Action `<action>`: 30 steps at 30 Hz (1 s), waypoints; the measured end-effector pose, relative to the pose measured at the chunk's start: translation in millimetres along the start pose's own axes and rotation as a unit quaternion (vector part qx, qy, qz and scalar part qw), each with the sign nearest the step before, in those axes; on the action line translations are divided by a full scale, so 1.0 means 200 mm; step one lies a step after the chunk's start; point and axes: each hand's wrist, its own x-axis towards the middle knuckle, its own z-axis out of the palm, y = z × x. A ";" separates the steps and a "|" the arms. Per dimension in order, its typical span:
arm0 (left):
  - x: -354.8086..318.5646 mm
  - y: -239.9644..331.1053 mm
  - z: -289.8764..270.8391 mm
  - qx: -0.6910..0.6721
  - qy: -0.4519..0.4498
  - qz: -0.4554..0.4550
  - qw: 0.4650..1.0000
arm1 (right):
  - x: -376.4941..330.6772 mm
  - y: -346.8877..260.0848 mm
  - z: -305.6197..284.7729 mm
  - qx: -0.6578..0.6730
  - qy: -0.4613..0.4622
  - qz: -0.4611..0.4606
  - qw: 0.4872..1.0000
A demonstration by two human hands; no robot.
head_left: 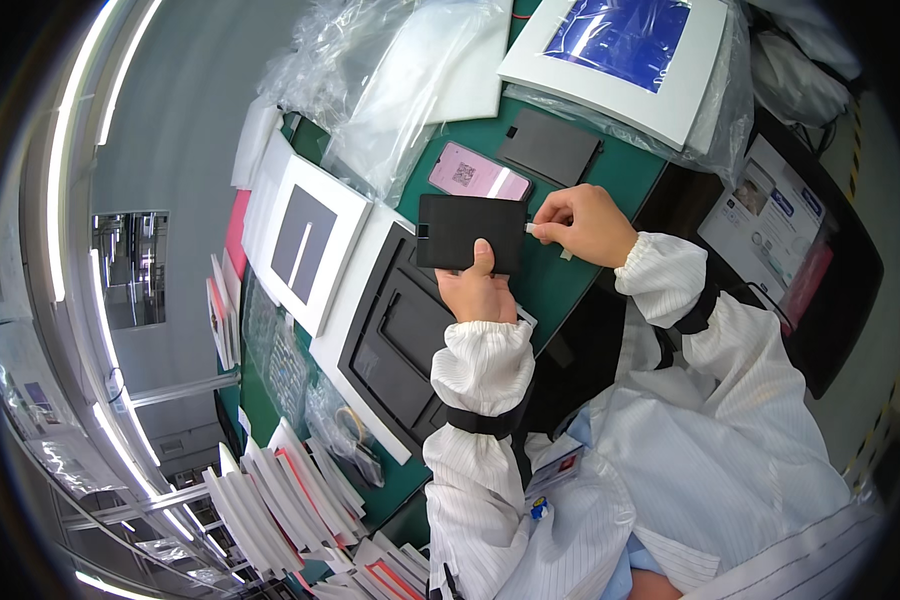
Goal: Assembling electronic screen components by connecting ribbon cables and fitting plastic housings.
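Left hand (477,290) grips a black panel (470,232), right hand (582,224) pinches its edge tab (532,229), pink phone (479,172) just behind.

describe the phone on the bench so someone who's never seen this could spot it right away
Start at the green mat covering the bench. Just above the black panel held in the left hand lies the phone, flat and face up. It is the only pink thing there, with a small square code on its lit screen; the panels around it are dark.
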 end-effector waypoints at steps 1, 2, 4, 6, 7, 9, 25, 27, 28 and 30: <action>0.00 -0.01 0.00 -0.002 -0.006 0.005 1.000 | 0.00 0.00 0.01 -0.001 -0.001 -0.001 1.000; -0.01 -0.02 0.00 -0.003 -0.006 0.007 1.000 | 0.00 0.02 0.01 -0.005 0.011 -0.014 1.000; -0.01 -0.02 0.00 0.010 -0.005 0.014 1.000 | 0.00 0.03 0.02 -0.011 0.022 -0.030 0.999; -0.01 -0.01 0.00 0.013 0.000 0.017 1.000 | 0.00 0.02 0.02 -0.018 0.019 -0.032 0.999; -0.01 -0.01 0.00 0.017 0.003 0.016 1.000 | 0.00 0.02 0.02 -0.020 0.019 -0.034 0.999; -0.03 0.00 -0.01 0.014 0.000 0.009 1.000 | 0.00 0.02 0.03 -0.034 0.023 -0.041 0.998; 0.01 -0.03 -0.05 -0.022 -0.003 -0.020 1.000 | -0.01 0.03 0.03 -0.048 0.023 -0.032 0.998; 0.01 -0.03 -0.04 -0.023 -0.005 -0.016 1.000 | -0.01 0.03 0.03 -0.053 0.026 -0.037 0.998; 0.01 -0.03 -0.04 -0.023 -0.007 -0.013 1.000 | -0.01 0.03 0.03 -0.055 0.024 -0.039 0.997; 0.01 -0.04 -0.04 -0.024 -0.005 -0.010 1.000 | -0.01 0.02 0.02 -0.039 0.023 -0.026 0.999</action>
